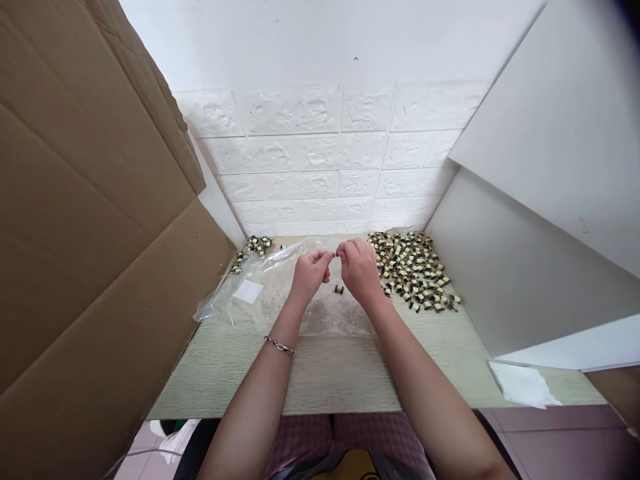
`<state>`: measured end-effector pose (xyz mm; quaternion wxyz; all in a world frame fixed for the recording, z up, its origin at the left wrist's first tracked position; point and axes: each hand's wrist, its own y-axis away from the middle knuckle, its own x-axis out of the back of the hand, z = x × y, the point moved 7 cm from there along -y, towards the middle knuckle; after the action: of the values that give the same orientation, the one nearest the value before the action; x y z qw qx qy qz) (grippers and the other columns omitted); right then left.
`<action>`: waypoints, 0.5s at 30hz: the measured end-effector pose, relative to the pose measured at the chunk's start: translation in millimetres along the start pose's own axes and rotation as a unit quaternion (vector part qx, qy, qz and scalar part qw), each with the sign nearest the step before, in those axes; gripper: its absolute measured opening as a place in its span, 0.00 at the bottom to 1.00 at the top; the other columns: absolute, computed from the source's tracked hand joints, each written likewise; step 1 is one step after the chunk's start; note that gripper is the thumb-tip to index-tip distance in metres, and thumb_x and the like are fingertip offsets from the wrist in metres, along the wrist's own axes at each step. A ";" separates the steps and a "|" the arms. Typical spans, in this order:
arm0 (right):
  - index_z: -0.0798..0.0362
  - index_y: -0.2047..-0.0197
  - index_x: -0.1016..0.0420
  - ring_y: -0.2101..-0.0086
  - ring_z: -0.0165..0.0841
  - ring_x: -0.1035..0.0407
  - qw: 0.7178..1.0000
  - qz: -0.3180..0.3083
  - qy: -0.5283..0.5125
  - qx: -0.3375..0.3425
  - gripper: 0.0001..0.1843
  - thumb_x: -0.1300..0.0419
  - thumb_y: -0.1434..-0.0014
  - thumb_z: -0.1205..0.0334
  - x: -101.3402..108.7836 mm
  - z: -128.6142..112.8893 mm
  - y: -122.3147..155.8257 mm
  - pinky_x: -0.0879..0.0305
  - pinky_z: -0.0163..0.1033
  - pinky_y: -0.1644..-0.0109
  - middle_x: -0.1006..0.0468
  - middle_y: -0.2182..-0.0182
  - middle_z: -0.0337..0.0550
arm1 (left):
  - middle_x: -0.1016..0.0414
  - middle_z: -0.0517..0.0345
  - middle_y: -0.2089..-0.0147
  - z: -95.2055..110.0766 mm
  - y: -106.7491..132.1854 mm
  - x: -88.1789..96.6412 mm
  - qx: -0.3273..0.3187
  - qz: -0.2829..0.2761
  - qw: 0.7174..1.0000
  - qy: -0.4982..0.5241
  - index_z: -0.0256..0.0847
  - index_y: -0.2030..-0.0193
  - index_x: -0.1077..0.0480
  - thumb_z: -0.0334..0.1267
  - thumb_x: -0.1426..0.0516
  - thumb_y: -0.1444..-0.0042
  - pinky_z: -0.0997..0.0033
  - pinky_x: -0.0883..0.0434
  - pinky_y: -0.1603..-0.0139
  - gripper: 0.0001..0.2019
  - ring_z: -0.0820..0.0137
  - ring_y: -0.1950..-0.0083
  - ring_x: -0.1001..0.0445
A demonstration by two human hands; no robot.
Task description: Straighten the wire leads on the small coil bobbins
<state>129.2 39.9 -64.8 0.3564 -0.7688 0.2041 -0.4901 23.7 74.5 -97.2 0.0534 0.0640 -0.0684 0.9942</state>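
My left hand and my right hand meet over a clear plastic bag lying flat on the table. Both hands are closed in a pinch, fingertips almost touching. A tiny dark bit shows between them, too small and too covered to name. Just below the fingers, one small black-and-yellow part, like a miniature transformer coil, lies on the bag. To the right of my right hand spreads a large heap of the same parts. A smaller cluster of parts sits at the back left.
A cardboard sheet walls off the left side, and a white panel stands at the right. A white brick-pattern wall closes the back. White tissue lies by the front right edge of the wooden table. A white label is on the bag.
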 end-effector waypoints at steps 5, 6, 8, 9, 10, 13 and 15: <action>0.52 0.67 0.33 0.66 0.32 0.42 0.997 0.037 -0.028 -0.054 0.08 0.52 0.42 0.62 9.7 11.2 -1.1 0.48 0.38 0.59 0.32 0.69 0.40 | 0.40 0.67 0.86 -0.4 0.6 4.0 -0.011 0.024 0.999 -0.025 0.37 0.69 0.33 0.46 0.48 0.52 0.80 0.41 0.84 0.13 0.79 0.86 0.40; 0.52 0.67 0.32 0.66 0.32 0.42 0.998 0.038 -0.027 -0.052 0.08 0.51 0.42 0.61 10.4 11.6 -1.2 0.48 0.38 0.59 0.32 0.69 0.40 | 0.39 0.66 0.86 0.3 1.3 4.9 -0.015 0.030 0.999 -0.034 0.37 0.69 0.33 0.46 0.49 0.51 0.80 0.41 0.84 0.13 0.79 0.86 0.39; 0.50 0.65 0.31 0.66 0.32 0.41 0.998 0.034 -0.020 -0.046 0.08 0.51 0.42 0.60 10.3 11.3 -1.2 0.48 0.38 0.58 0.31 0.68 0.40 | 0.38 0.66 0.86 2.5 3.1 6.2 -0.025 0.041 0.997 -0.055 0.38 0.70 0.33 0.46 0.49 0.51 0.80 0.41 0.84 0.13 0.78 0.85 0.39; 0.50 0.65 0.30 0.65 0.32 0.41 0.999 0.029 -0.014 -0.043 0.08 0.50 0.42 0.60 9.5 11.0 -1.1 0.48 0.39 0.58 0.31 0.68 0.40 | 0.38 0.66 0.85 3.9 4.1 6.5 -0.030 0.045 0.996 -0.064 0.38 0.70 0.33 0.46 0.49 0.50 0.80 0.41 0.84 0.13 0.79 0.85 0.38; 0.49 0.64 0.30 0.65 0.32 0.41 0.999 0.023 -0.006 -0.041 0.08 0.50 0.43 0.60 8.5 10.6 -0.9 0.49 0.39 0.58 0.31 0.68 0.40 | 0.38 0.66 0.85 5.3 5.0 6.6 -0.036 0.048 0.996 -0.072 0.38 0.70 0.33 0.46 0.49 0.50 0.80 0.41 0.83 0.13 0.79 0.85 0.38; 0.48 0.65 0.29 0.64 0.33 0.41 0.999 0.002 0.017 -0.038 0.08 0.49 0.43 0.60 4.7 9.9 -0.3 0.50 0.40 0.56 0.31 0.67 0.40 | 0.38 0.66 0.85 8.7 6.9 6.0 -0.049 0.050 0.994 -0.090 0.39 0.69 0.33 0.46 0.50 0.49 0.80 0.41 0.82 0.13 0.78 0.84 0.38; 0.49 0.66 0.29 0.64 0.33 0.42 0.999 -0.005 0.027 -0.036 0.09 0.49 0.43 0.59 3.2 9.9 0.0 0.50 0.40 0.56 0.31 0.67 0.41 | 0.38 0.66 0.85 10.1 7.4 5.0 -0.054 0.046 0.993 -0.096 0.38 0.69 0.33 0.46 0.50 0.49 0.80 0.41 0.82 0.13 0.78 0.84 0.38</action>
<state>139.5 41.2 -65.4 0.3203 -0.7687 0.2275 -0.5048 19.1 66.3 -87.5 0.0038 0.1531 -0.1302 0.9796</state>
